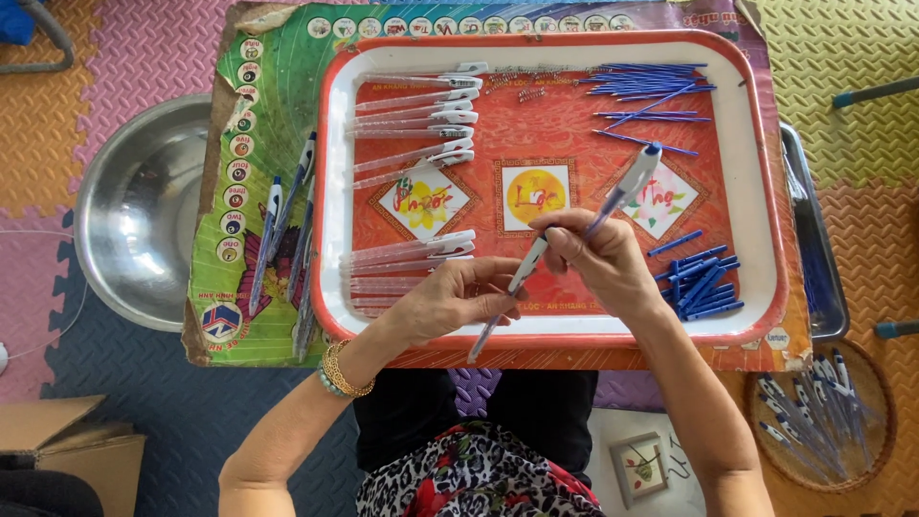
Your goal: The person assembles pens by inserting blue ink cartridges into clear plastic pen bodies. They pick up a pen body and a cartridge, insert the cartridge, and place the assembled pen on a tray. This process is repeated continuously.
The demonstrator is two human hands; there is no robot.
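- Centre of the frame: we see the right hand [598, 254] pinching a clear pen barrel [622, 190]; its long axis runs up-right, over the red tray [756, 172].
- The left hand [450, 302] grips a second pen [507, 297], slanting down-left.
- The two pens' near ends meet between the hands; the joint is hidden by fingers.
- Blue refills [704, 282] lie right of the right hand, the nearer one.

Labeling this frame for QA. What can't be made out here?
- Head view: grip of right hand on upper pen, hidden by its fingers.
- Lower pen middle, covered by left hand.
- Springs on tray: too small to count.
- Steel bowl: edge under board.
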